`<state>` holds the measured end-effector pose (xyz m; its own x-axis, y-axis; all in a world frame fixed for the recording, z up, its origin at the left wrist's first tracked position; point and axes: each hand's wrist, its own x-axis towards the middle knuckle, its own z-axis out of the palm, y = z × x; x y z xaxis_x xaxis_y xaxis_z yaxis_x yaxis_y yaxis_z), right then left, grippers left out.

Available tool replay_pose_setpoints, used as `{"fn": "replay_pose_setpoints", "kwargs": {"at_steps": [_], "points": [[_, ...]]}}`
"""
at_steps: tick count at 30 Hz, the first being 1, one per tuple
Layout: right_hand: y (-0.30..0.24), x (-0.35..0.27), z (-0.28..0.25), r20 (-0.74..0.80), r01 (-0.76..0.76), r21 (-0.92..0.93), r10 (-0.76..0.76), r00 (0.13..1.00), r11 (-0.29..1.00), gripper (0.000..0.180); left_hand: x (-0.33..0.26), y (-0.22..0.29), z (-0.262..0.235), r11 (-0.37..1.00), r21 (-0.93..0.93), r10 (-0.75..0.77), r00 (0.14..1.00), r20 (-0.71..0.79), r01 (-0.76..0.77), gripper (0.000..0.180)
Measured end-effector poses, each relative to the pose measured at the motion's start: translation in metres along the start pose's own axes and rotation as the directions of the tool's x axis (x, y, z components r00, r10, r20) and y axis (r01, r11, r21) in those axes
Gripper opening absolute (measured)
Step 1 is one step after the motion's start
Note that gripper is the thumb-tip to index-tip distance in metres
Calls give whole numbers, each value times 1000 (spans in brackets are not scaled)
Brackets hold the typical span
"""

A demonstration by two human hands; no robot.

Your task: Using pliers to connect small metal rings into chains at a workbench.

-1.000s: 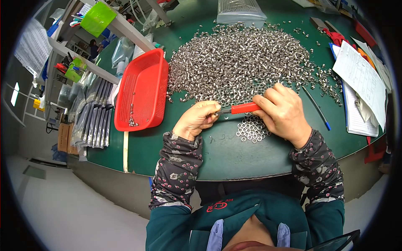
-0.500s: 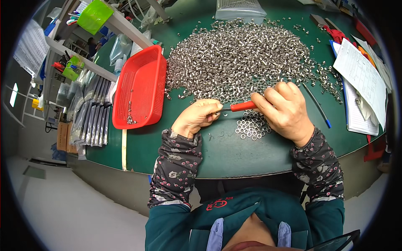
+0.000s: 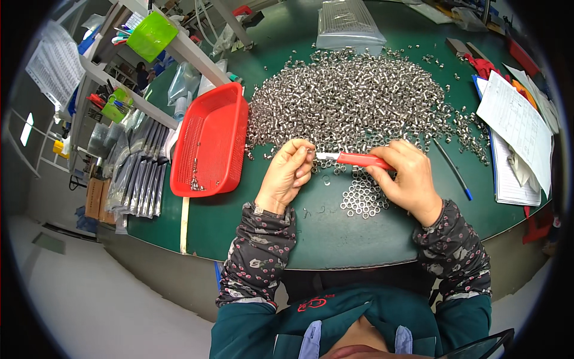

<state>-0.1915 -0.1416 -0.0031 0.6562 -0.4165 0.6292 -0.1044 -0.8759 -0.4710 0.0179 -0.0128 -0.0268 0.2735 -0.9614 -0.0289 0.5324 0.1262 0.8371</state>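
My right hand [image 3: 412, 173] is closed around the red handle of a small knife [image 3: 363, 160], whose pale metal blade points left. My left hand [image 3: 288, 170] pinches a small metal ring [image 3: 311, 152], mostly covered by the fingertips. The blade's tip reaches up to those fingers; whether it touches the ring is too small to tell. Below the knife, a flat cluster of metal rings [image 3: 363, 200] lies on the green table [image 3: 335, 242]. Beyond both hands spreads a large heap of short metal sleeves and rings [image 3: 353, 96].
Left of the heap stands a red plastic basket [image 3: 209, 140] with a few metal pieces inside. A blue-tipped pen [image 3: 452, 169] and papers on a clipboard [image 3: 515, 128] lie to the right. Plastic bags [image 3: 350, 27] are behind the heap, and wrapped dark packs [image 3: 140, 182] at far left.
My right hand has turned the knife, so the blade's flat face now shows and its fingers sit lower on the handle. The whole view has shifted slightly.
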Motion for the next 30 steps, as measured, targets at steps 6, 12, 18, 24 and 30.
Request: {"fn": "replay_pose_setpoints", "kwargs": {"at_steps": [6,12,18,24,30], "points": [[-1,-1,4,115,-225,151,209,971,963,20,3,-4,-3,998,-56,35,998,48,-32,13],[1,-1,8,193,-333,253,290,937,909,22,3,-4,-1,998,-58,43,996,82,-39,13],[2,-3,9,240,-373,274,313,919,886,22,1,-4,6,999,-6,37,999,-11,-37,13],[1,-4,9,173,-302,207,269,947,931,21,1,-6,8,998,33,49,998,-48,-48,12],[-2,-3,8,117,-238,109,226,967,965,20,0,-8,7,999,5,52,997,-62,-52,13]]}}
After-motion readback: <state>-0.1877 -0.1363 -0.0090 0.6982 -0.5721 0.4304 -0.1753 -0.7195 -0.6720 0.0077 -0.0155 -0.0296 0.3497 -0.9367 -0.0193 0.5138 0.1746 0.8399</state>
